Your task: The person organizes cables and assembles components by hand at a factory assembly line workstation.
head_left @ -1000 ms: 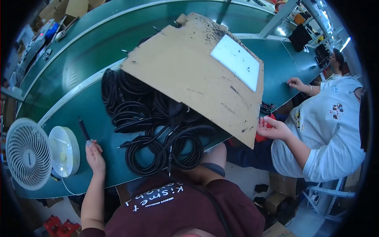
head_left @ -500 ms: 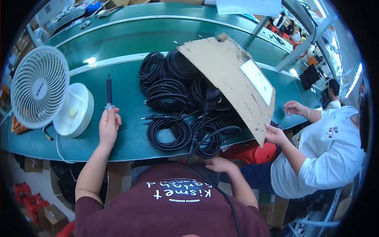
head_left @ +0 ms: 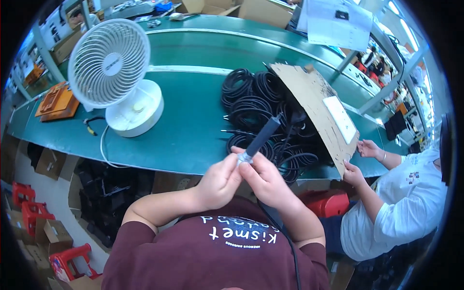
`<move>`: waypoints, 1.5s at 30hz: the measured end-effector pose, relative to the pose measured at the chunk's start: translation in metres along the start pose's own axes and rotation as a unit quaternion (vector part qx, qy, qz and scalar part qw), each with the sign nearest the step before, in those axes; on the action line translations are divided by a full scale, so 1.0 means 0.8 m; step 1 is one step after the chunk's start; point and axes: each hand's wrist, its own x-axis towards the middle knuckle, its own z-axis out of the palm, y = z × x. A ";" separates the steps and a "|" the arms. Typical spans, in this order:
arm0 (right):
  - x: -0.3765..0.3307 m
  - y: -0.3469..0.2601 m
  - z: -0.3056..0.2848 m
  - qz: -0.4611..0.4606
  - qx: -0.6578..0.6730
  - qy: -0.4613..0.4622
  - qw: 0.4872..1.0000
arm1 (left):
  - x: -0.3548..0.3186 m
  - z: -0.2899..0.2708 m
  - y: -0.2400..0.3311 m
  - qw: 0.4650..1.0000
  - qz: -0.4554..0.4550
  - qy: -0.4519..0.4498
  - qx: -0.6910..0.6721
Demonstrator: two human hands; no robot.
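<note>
In front of my chest, my left hand (head_left: pixel 217 181) and my right hand (head_left: pixel 266 180) meet, fingers closed around the base of a black cylindrical rod (head_left: pixel 263 137). A silvery fitting (head_left: pixel 245 157) shows between my fingertips; the rod tilts up to the right, a thin tip at its far end. I cannot make out its exact kind. Just beyond it lie several coils of black ribbed cable (head_left: pixel 249 108) on the green bench. A sheet of cardboard (head_left: pixel 314 101) leans over the right side of the coils and hides part of them.
A white fan (head_left: pixel 135 113) stands on the bench at left, near orange blocks (head_left: pixel 58 100). At right, a co-worker's hand (head_left: pixel 354 174) touches the cardboard's near corner. A red stool (head_left: pixel 326 200) is under the bench edge; red stools (head_left: pixel 72 263) and boxes (head_left: pixel 57 233) fill the lower left.
My left hand has brought the rod rightward and in toward my chest. My right hand has risen from my lap and joined it on the rod. The view has shifted leftward.
</note>
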 end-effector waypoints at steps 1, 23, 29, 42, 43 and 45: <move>0.001 -0.010 0.007 0.078 0.050 -0.032 0.995 | -0.006 -0.002 -0.004 0.999 0.022 0.007 0.022; -0.042 0.021 -0.074 0.016 0.146 -0.022 0.989 | 0.032 -0.404 -0.148 0.710 -0.138 0.390 0.569; -0.044 0.034 -0.081 0.055 0.136 0.032 0.989 | 0.030 -0.407 -0.156 0.771 -0.120 0.409 0.473; -0.031 0.041 -0.093 0.067 0.131 0.027 0.989 | -0.087 -0.440 -0.101 0.738 -0.182 0.458 0.461; -0.030 0.038 -0.094 0.066 0.130 0.022 0.989 | -0.098 -0.456 -0.108 0.744 -0.152 0.458 0.462; -0.032 0.033 -0.096 0.060 0.123 0.020 0.990 | -0.109 -0.488 -0.123 0.731 -0.169 0.445 0.489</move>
